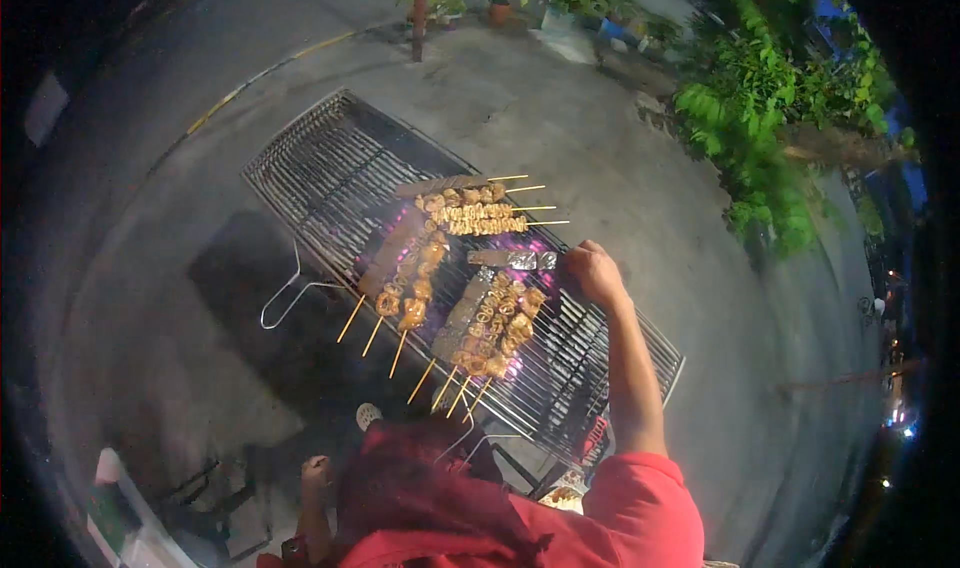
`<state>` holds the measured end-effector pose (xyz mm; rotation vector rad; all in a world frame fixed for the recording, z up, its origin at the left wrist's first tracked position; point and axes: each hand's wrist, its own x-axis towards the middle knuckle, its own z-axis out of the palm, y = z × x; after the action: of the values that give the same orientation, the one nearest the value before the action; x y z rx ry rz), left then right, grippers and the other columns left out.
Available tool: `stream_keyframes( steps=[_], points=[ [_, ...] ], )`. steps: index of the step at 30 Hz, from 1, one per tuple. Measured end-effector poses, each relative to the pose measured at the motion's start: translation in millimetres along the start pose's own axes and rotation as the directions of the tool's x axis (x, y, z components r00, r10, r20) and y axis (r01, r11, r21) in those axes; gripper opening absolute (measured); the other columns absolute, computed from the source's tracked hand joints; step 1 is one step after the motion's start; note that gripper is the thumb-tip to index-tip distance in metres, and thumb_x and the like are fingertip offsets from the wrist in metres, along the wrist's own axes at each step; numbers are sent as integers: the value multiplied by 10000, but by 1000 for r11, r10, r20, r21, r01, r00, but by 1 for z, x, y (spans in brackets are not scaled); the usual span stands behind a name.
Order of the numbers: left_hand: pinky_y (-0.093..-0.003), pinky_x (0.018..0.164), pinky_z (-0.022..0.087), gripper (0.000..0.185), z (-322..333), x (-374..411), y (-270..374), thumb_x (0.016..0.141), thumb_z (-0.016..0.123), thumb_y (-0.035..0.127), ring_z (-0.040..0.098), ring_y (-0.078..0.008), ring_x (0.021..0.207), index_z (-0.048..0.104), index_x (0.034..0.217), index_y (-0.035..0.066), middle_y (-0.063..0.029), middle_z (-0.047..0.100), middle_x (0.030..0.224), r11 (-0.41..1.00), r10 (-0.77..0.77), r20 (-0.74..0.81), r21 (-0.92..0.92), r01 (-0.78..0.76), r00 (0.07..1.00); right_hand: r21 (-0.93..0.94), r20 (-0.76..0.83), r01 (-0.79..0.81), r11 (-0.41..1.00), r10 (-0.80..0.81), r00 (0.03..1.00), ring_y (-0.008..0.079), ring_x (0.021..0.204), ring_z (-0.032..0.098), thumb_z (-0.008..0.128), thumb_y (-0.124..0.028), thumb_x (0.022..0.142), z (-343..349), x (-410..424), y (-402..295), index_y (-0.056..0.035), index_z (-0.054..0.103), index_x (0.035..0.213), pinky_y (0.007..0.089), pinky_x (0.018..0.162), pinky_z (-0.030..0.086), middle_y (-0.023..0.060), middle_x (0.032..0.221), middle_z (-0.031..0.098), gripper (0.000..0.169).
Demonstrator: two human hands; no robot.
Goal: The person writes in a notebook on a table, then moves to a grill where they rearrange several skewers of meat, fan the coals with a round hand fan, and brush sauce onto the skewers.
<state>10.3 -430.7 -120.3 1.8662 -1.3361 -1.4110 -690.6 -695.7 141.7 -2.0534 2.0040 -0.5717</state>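
Observation:
My right hand [594,269] is closed at the right end of a flat, strip-shaped skewer [512,259] with shiny silvery patches, over a wire grill grate [360,140]. Its stick is hidden by the fingers. Below lie skewers of browned meat chunks [519,333], coiled pieces [487,316] and a flat dark slab [463,316]. Another group, with glazed meat [421,283] and a flat slab [391,251], lies to their left. Several skewers of folded pieces [487,226] lie crosswise at the top. My left hand [316,470] hangs low beside my body, its fingers partly hidden.
Wire handles [289,305] stick out from the grate's near side. Pinkish glowing coals show beneath the bars. A red object [594,440] and a container with food [564,497] are near the lower right edge. A post [420,16] and potted plants [501,5] stand beyond.

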Motion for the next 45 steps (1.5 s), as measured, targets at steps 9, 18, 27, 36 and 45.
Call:
stream_keyframes(
  steps=[9, 18, 27, 36, 45],
  points=[
    [-274, 668, 497, 123, 7, -2, 56, 791, 677, 92, 595, -123, 713, 649, 900, 44, -18, 628, 773, 970, -231, -53, 58, 234, 971, 23, -114, 170, 985, -167, 979, 337, 874, 571, 592, -64, 733, -2, 79, 12, -59, 665, 830, 398, 725, 463, 135, 833, 602, 121],
    [-275, 667, 494, 127, -4, -15, 67, 802, 668, 114, 593, -122, 705, 657, 908, 45, -19, 633, 773, 945, -257, -84, 187, 268, 963, -46, -86, 113, 993, -116, 989, 320, 870, 592, 588, -58, 718, 67, 220, -40, -99, 664, 819, 402, 732, 478, 122, 839, 608, 134],
    [-276, 667, 491, 136, -2, -20, 55, 814, 658, 136, 591, -120, 698, 664, 915, 45, -20, 638, 772, 940, -273, -98, 184, 287, 957, -8, -161, 251, 968, -249, 955, 354, 791, 619, 573, -85, 765, 57, 208, -36, -62, 659, 891, 421, 693, 489, 163, 849, 645, 154],
    [-278, 666, 488, 150, 4, -28, 36, 825, 649, 158, 589, -118, 690, 672, 923, 46, -21, 643, 771, 947, -237, -76, 204, 248, 968, -103, 45, 47, 994, -43, 998, 337, 913, 605, 606, -79, 748, 11, 88, 0, -68, 675, 893, 403, 762, 487, 154, 949, 639, 161],
    [-279, 636, 482, 160, -9, 6, 46, 839, 634, 181, 572, -116, 652, 675, 915, 46, -14, 636, 756, 992, -89, -82, 87, 96, 993, 40, -98, 61, 997, -57, 994, 351, 867, 563, 529, -16, 732, -13, 47, 18, -43, 607, 829, 418, 743, 464, 148, 831, 586, 127]
  ],
)
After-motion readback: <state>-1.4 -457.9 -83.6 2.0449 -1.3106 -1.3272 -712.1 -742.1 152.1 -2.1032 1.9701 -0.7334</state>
